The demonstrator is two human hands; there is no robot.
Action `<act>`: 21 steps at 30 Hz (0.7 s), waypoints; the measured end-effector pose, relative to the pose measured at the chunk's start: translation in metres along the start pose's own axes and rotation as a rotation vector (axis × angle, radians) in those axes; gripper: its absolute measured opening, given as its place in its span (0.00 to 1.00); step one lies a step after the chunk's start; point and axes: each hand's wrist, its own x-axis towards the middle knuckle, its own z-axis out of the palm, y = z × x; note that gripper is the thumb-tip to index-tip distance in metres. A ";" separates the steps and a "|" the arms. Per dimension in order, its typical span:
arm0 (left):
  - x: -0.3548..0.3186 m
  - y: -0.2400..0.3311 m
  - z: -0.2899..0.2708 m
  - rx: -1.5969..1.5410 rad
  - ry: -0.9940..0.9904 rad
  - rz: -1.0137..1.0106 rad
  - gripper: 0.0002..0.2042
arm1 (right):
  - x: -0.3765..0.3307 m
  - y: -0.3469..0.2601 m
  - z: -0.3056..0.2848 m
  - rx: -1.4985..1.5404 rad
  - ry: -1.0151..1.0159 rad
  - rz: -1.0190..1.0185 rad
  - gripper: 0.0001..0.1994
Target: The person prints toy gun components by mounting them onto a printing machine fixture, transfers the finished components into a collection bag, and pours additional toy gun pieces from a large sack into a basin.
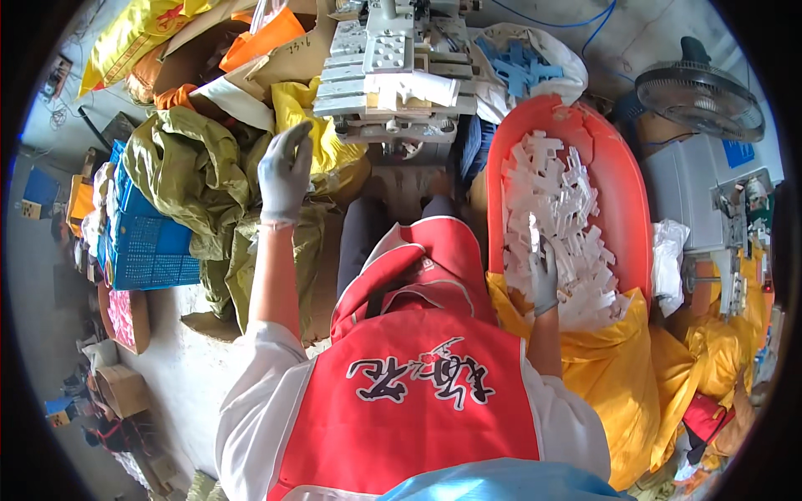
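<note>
I sit in my red apron (418, 392) and look down at my two gloved hands.

My right hand (544, 274) is in the red tub (628, 209), which sits just to the right of my apron. The tub is full of white plastic pieces (555, 209). My fingers are closed around one thin white piece (535, 232) that sticks up above my glove. The lower end of that piece is hidden inside my hand, so I cannot tell its full shape. The near end of the tub is hidden behind a yellow bag (614, 376).

My left hand (286, 171) is held up in the air, up and to the left of my apron. Its fingers are spread a little and bent, and they hold nothing. It is over a pile of green and yellow sacks (200, 175). I cannot tell if it touches them.

Straight ahead of my apron stands a grey machine (393, 67). Its top is cut off by the edge of the view. My knees hide its lower part.

A blue crate (146, 242) sits far to the left of my apron, half covered by the sacks. A bag of blue plastic pieces (522, 63) lies beyond the tub. A fan (700, 98) stands far to the right, hard to make out at the edge.
</note>
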 end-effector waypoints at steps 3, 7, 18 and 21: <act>0.041 0.020 0.013 -0.005 -0.048 0.108 0.12 | 0.008 -0.015 0.003 0.064 0.014 -0.086 0.26; 0.075 0.023 0.040 0.022 -0.190 0.235 0.18 | 0.010 -0.047 0.003 -0.064 0.002 -0.124 0.26; 0.094 0.018 0.048 -0.231 -0.297 0.113 0.15 | 0.049 -0.147 0.021 0.207 -0.023 -0.187 0.23; 0.069 0.007 0.028 -0.158 -0.140 0.136 0.14 | 0.088 -0.195 0.043 -0.077 -0.099 -0.436 0.23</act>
